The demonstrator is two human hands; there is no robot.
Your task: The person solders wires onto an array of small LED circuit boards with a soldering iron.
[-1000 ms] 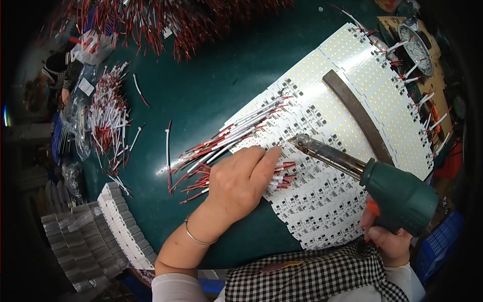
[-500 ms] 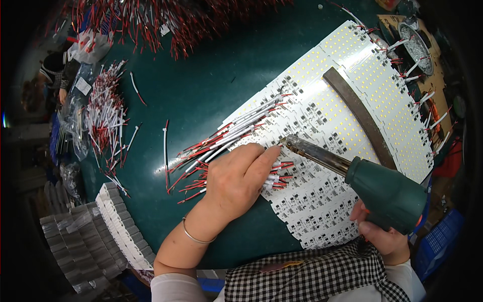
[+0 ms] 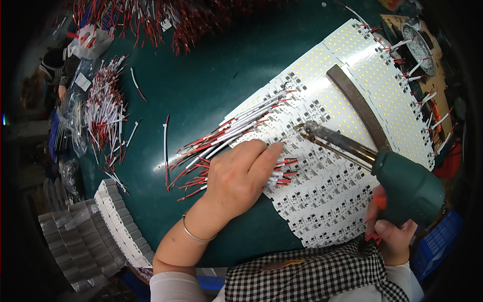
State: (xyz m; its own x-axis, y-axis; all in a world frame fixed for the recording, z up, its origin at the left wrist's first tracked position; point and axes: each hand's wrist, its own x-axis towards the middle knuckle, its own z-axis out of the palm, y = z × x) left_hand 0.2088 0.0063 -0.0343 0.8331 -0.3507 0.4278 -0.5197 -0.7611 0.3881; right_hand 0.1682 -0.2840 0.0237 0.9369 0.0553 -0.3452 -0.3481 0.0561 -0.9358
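Observation:
My left hand [image 3: 237, 173] is closed, thumb and forefinger pressed together over the boards' left part. A bundle of red-and-white wires [image 3: 282, 177] runs through its grip, ends sticking out on both sides. My right hand [image 3: 393, 236] grips a green soldering gun [image 3: 408, 187]. Its metal tip points left and stands a short way right of my left fingertips. Underneath spread overlapping white LED circuit boards [image 3: 322, 201] with yellow LEDs and small black parts. More white-sleeved wires [image 3: 251, 118] lie across them beyond my left hand.
A dark curved bar [image 3: 359, 105] rests on the boards. A wire pile [image 3: 105, 108] lies at left, with a red wire heap [image 3: 196, 20] at the far edge. Stacked white strips [image 3: 123, 224] stand near left. A metal dish [image 3: 418, 53] sits far right, a blue basket [image 3: 437, 246] near right.
The soldering gun has moved right, its tip drawing away from my left fingertips and slightly farther up the boards. My left hand keeps the wires in nearly the same place.

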